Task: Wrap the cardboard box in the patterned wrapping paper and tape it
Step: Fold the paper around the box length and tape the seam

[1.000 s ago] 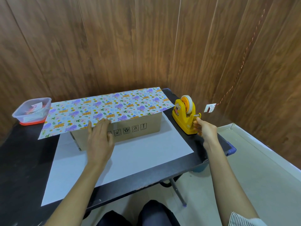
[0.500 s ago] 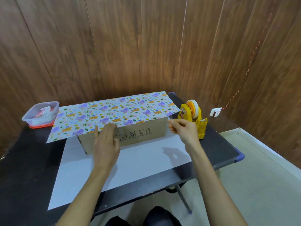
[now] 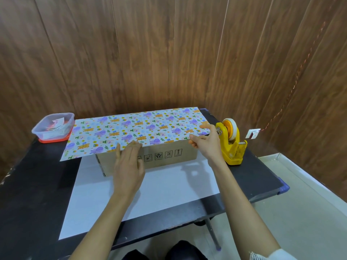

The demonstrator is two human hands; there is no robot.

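One desk. Left hand, fingers straight and together, lies flat against the front of one cardboard box, fingertips at the near edge of one wrapping paper draped over the box. Right hand pinches the paper's right corner. Beyond: one tape dispenser, one plastic container.

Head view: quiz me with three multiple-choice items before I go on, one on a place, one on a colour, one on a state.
1. Relative to the brown cardboard box, the yellow plastic tape dispenser stands:
A. left of it
B. right of it
C. on top of it

2. The lid under the clear plastic container is:
A. red
B. green
C. blue

3. The left hand is:
A. flat on the patterned wrapping paper
B. gripping the dispenser
C. off the table

Answers:
1. B: it stands past the box's right end.
2. A: a red rim shows beneath the container.
3. A: its straight fingers press the paper's near edge.
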